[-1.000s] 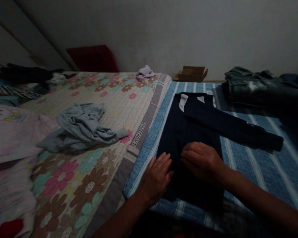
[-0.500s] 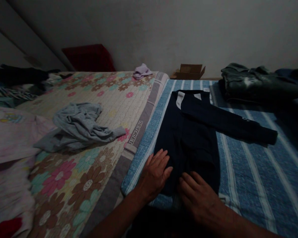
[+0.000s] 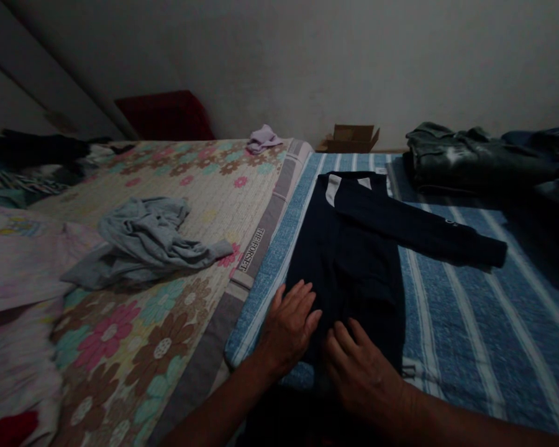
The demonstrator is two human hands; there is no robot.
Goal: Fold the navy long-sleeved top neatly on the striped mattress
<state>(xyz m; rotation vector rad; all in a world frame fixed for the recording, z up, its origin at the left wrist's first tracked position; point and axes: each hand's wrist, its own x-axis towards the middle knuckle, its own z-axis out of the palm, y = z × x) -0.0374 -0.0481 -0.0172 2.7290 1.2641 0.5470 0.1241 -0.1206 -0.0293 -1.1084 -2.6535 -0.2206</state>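
A navy long-sleeved sweatshirt (image 3: 354, 248) with white patches near the neck lies partly folded on a blue striped cloth (image 3: 466, 347). One sleeve sticks out to the right across the stripes. My left hand (image 3: 291, 326) rests flat on the garment's lower left edge, fingers together and stretched out, thumb apart. At the bottom hem, my right hand (image 3: 363, 372) has its fingers bent down onto the dark fabric, closed on it. Its fingertips are partly hidden.
To the left, a crumpled grey garment (image 3: 144, 242) and a pale pink garment (image 3: 23, 261) lie on a flowered bed cover (image 3: 163, 310). A lilac cloth (image 3: 263, 139) sits near the wall by an open cardboard box (image 3: 354, 138). Folded dark green clothes (image 3: 475, 158) are stacked at right.
My right hand has shifted slightly left along the hem. My left hand stays on the sweatshirt's edge. The whole view has moved a little.
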